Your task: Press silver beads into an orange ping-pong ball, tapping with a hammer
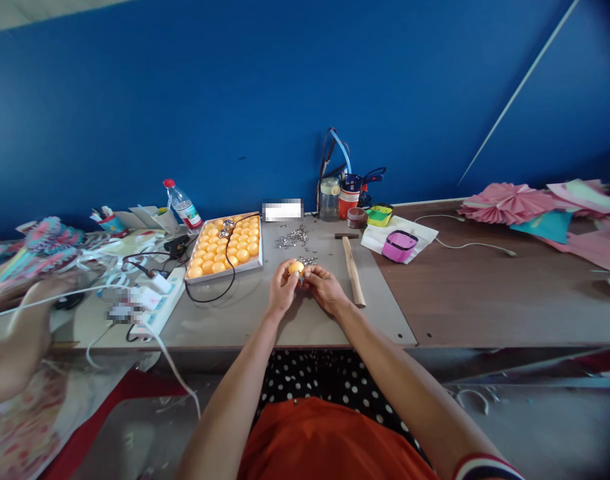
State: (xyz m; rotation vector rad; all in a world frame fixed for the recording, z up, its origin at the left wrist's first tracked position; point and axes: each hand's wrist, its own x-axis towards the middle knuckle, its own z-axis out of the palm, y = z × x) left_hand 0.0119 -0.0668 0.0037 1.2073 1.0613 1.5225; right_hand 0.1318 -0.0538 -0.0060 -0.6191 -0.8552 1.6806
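Note:
An orange ball [296, 267], like a table-tennis ball, is gripped in the fingers of my left hand [281, 290] above the grey tabletop. Close against the ball's right side, my right hand [327, 289] has its thumb and fingers pinched together; whatever they hold is too small to make out. Small shiny metal pieces [293, 237] lie scattered just beyond my hands. To the right rests a hammer [353, 272] with a wooden handle. A shallow white box [225, 273] of similar orange balls [242, 255] stands to the left, a black cord lying across it.
A power strip [161, 308] with plugs and cables sits at left, near another person's arm [22, 333]. Behind stand a water bottle [183, 208], a glass jar [329, 200] and a red cup [349, 203]. Pink folded paper [509, 207] lies far right.

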